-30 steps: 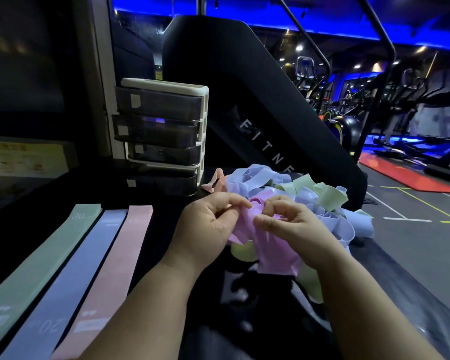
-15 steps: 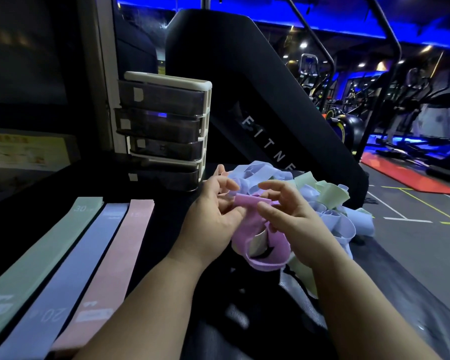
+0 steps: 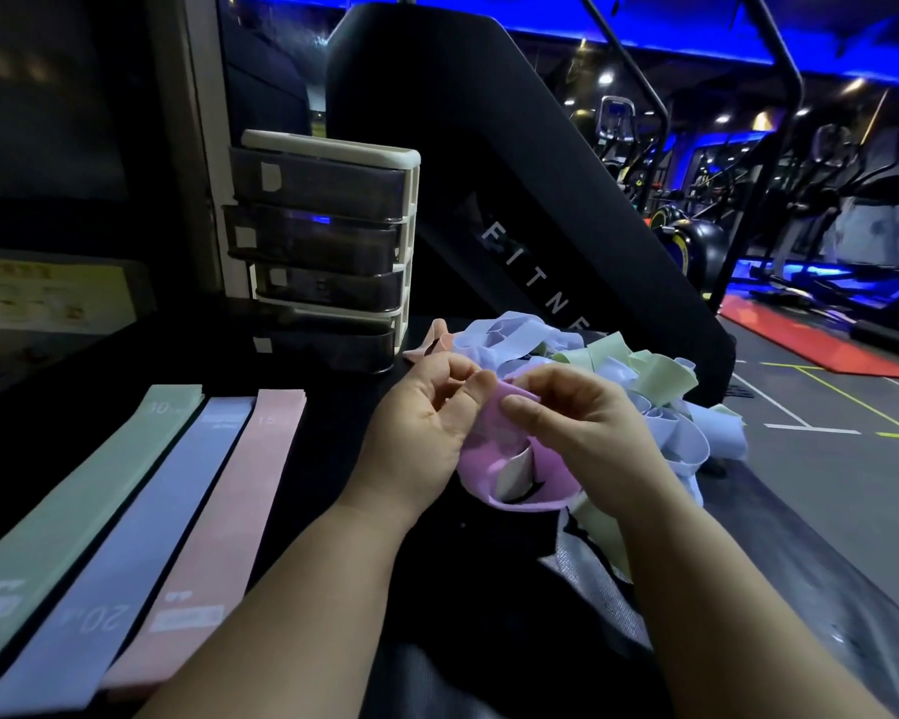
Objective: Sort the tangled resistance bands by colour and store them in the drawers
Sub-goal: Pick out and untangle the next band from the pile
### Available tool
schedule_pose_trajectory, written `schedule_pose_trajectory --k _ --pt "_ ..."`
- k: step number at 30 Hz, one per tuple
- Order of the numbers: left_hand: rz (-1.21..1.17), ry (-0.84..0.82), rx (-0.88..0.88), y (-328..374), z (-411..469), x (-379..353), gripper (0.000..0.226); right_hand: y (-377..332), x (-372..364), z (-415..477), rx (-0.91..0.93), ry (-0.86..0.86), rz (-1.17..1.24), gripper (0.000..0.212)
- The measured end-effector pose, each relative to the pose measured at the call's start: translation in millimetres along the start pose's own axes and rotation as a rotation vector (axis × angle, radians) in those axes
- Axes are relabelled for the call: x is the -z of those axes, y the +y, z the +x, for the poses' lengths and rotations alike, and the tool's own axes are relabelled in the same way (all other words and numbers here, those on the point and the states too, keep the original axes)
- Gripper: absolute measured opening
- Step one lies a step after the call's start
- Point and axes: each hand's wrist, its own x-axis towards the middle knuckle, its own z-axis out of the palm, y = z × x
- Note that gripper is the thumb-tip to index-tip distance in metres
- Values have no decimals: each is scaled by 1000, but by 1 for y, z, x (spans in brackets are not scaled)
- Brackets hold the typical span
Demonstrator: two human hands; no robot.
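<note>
I see a big black gym machine (image 3: 489,147) rising behind a dark table (image 3: 333,469). On the table, at the back left, stands a cream drawer unit (image 3: 328,241) with four dark see-through drawers. Three bands lie flat side by side at the front left: a green band (image 3: 84,500), a blue band (image 3: 141,521) and a pink band (image 3: 229,511), edges touching. At the right, just beside the drawer unit, sits a tangled pile (image 3: 660,376) of blue, green and pink loops. In front of that pile, a lilac band (image 3: 494,454) hangs as a crumpled loop between the two hands, lifted off the table. The left hand (image 3: 416,433) pinches its upper edge between thumb and curled fingers. The right hand (image 3: 582,422) grips the same edge, thumb pressed on top, fingers folded behind.
</note>
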Motion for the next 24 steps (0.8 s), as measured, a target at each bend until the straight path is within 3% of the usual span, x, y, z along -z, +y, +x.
schedule_pose_trajectory --k 5,9,16,20,24 --pt "-68 -156 25 -4 -4 -3 58 -14 -7 6 118 86 37 12" --pt "4 -153 -5 -7 -6 -4 24 -31 -13 16 136 158 81 7" --pt "196 -112 -20 2 -6 -3 27 -74 -21 33 293 190 121 9" --pt "78 -93 -4 2 -4 4 13 -80 0 41 326 343 268 11" --pt "27 -153 94 7 -2 11 4 -52 24 41 232 530 426 15"
